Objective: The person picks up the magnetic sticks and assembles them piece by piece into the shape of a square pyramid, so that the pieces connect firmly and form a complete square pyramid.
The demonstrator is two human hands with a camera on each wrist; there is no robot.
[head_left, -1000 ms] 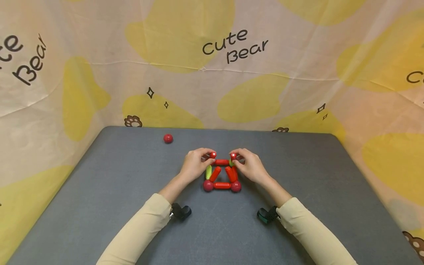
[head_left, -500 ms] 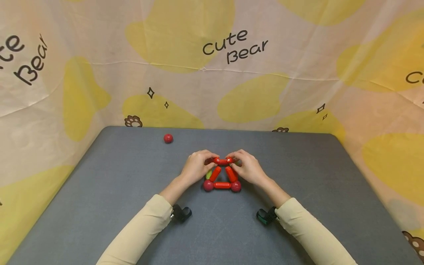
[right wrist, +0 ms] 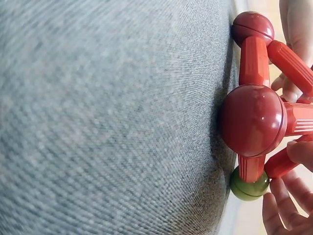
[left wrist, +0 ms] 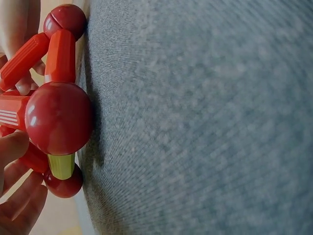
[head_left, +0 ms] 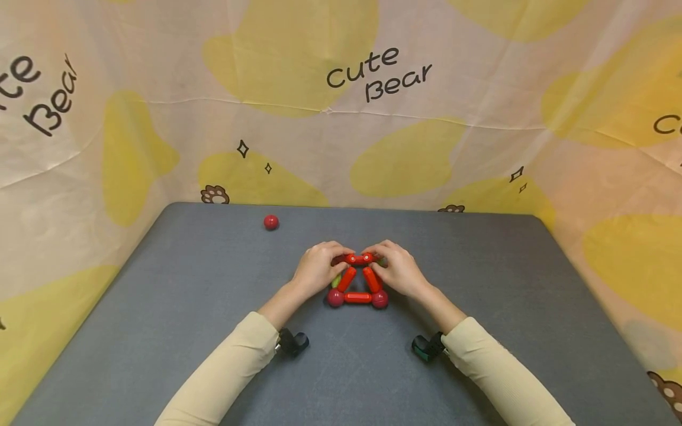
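Observation:
A frame of magnetic building rods and balls stands mid-table in the head view. Dark red balls, left (head_left: 335, 297) and right (head_left: 380, 299), mark its front corners, joined by a red rod (head_left: 357, 297). Two red rods, left (head_left: 347, 279) and right (head_left: 371, 279), lean inward from these balls. A yellow-green rod (left wrist: 61, 167) forms the left side; a green ball (right wrist: 249, 185) sits at the back right. My left hand (head_left: 317, 266) pinches the back-left red rod (left wrist: 34, 157). With my right hand (head_left: 397, 267) I pinch the back-right red rod (right wrist: 281, 164).
A loose red ball (head_left: 271, 222) lies near the table's back edge, left of the frame. Behind the grey table (head_left: 341, 378) hangs a printed cloth (head_left: 298, 71). Dark wrist cameras, left (head_left: 293, 342) and right (head_left: 428, 347), sit below the hands.
Both back rods have tilted inward from standing apart, so their tips are now close together. My hands have shifted slightly toward each other. The front of the frame has stayed in place.

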